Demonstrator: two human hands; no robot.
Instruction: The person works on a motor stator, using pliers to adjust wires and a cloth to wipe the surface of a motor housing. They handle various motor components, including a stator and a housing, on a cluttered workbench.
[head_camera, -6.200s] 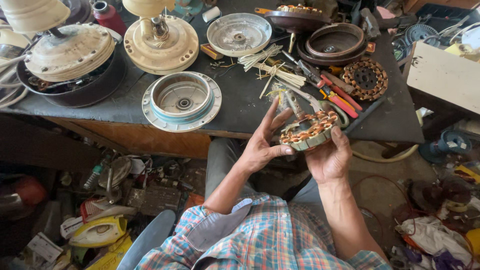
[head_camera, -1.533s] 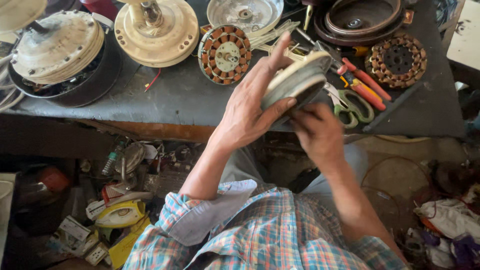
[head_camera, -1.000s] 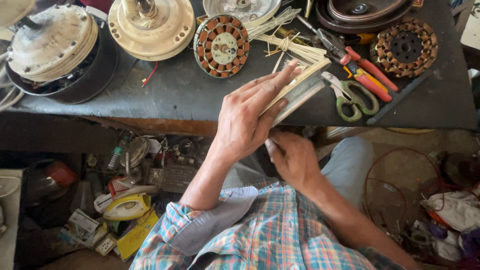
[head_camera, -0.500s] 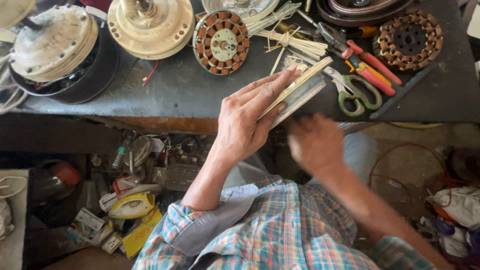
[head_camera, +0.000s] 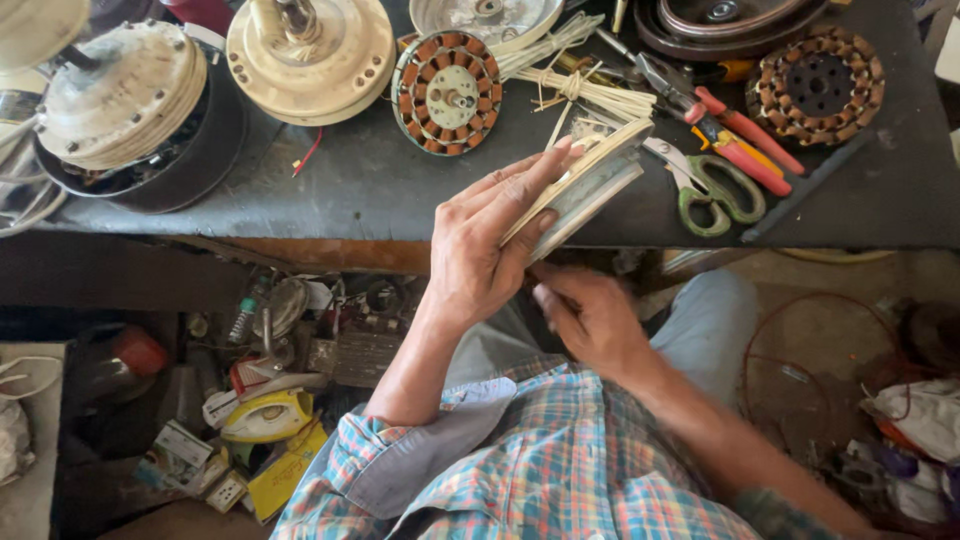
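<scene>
My left hand (head_camera: 485, 250) grips the stator ring (head_camera: 590, 185) on edge; right hand (head_camera: 590, 320) below, fingers curled, holding nothing I can see. Best steady the ring's underside before turning.

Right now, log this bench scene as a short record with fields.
Setting: dark workbench with fan motor parts, seen from above
Left hand: grips a round stator on edge, fingers laid across its face
Right hand: below the stator, close under its lower edge; contact unclear
On bench: copper-wound stator, second wound ring, cream motor housing, red-handled pliers, green-handled scissors, bundle of thin sticks
Below bench: cluttered floor with boxes and scrap
</scene>
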